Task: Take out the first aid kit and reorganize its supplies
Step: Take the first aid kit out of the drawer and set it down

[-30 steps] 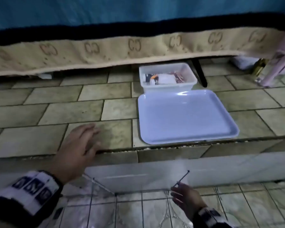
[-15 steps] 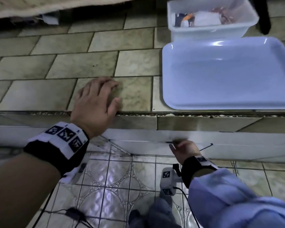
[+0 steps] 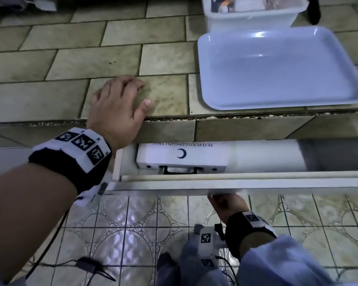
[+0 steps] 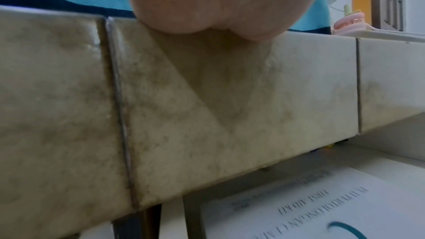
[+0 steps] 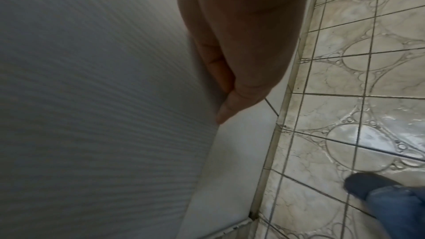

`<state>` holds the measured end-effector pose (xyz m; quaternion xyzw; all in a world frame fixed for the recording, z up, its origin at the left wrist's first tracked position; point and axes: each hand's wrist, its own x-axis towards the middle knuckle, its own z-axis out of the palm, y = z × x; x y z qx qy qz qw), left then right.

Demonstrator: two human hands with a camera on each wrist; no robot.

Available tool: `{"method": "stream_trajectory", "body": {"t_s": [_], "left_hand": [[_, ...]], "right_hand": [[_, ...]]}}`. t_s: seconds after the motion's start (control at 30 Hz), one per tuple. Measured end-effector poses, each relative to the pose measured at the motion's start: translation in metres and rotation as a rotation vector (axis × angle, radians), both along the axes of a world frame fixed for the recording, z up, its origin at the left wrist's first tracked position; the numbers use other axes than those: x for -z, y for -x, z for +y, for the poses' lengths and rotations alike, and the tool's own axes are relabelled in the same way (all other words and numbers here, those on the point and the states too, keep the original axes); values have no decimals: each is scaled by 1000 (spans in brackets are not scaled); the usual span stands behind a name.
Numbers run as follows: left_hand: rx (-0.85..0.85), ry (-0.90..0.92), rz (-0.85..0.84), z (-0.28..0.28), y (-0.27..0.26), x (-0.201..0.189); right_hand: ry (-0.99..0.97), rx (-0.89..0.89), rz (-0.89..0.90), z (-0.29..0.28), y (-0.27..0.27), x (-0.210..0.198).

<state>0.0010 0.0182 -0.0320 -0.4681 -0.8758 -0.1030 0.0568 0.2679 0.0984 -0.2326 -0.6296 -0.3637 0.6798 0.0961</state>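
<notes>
A white first aid kit (image 3: 182, 159) with a blue crescent and a black carry handle lies inside a white drawer (image 3: 256, 185) that stands pulled out under the tiled counter. Its printed lid also shows in the left wrist view (image 4: 310, 212). My right hand (image 3: 225, 203) grips the drawer front from below, its fingers hidden under the edge; in the right wrist view the fingers (image 5: 241, 52) lie against the white panel. My left hand (image 3: 120, 104) rests flat on the counter edge, above the drawer's left end, holding nothing.
A pale blue tray (image 3: 277, 69) lies bare on the counter (image 3: 70, 58) at the right. Behind it stands a white bin (image 3: 250, 19) with several small supplies. Patterned floor tiles, my foot (image 5: 368, 186) and a black cable (image 3: 87, 263) are below.
The drawer has slid out towards me with my right hand on its front, uncovering the first aid kit. My head has tipped down. The left hand stays on the counter edge.
</notes>
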Motion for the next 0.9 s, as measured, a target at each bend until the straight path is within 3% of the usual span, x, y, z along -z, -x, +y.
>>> {"method": "stream_trajectory", "body": {"t_s": [0.07, 0.1, 0.13, 0.23, 0.3, 0.4, 0.47, 0.5, 0.6, 0.7, 0.77, 0.83, 0.9], "left_hand": [[-2, 14, -13, -1, 0, -1], [0, 18, -21, 0, 0, -1], [8, 17, -40, 0, 0, -2], [43, -79, -201, -6, -5, -8], [76, -197, -236, -22, -20, -14], [182, -234, -57, -56, -49, -11], [221, -61, -215, -72, -57, 2], [177, 84, -377, -76, -58, 10], [-11, 521, -686, -81, -53, 36], [-91, 622, -719, -75, -51, 53], [-115, 645, -693, -69, -54, 60], [-151, 692, -703, -64, -57, 67], [-205, 740, -750, -58, -61, 72]], "right_hand": [[146, 53, 129, -12, -12, 13], [222, 238, 188, -18, -20, 14], [278, 258, 202, -25, -28, 9], [273, 62, 39, -39, -41, -10], [272, -215, -64, -49, -48, -30], [34, -1175, -234, -60, -49, -65], [-215, -1583, -166, -65, -48, -103], [-295, -1654, -83, -65, -47, -126], [-310, -1592, 85, -48, -38, -186], [-294, -1297, 81, -12, -23, -207], [-517, -1244, -146, 15, -7, -206], [-740, -1448, -566, 40, 7, -199], [-729, -1688, -873, 55, 17, -183]]}}
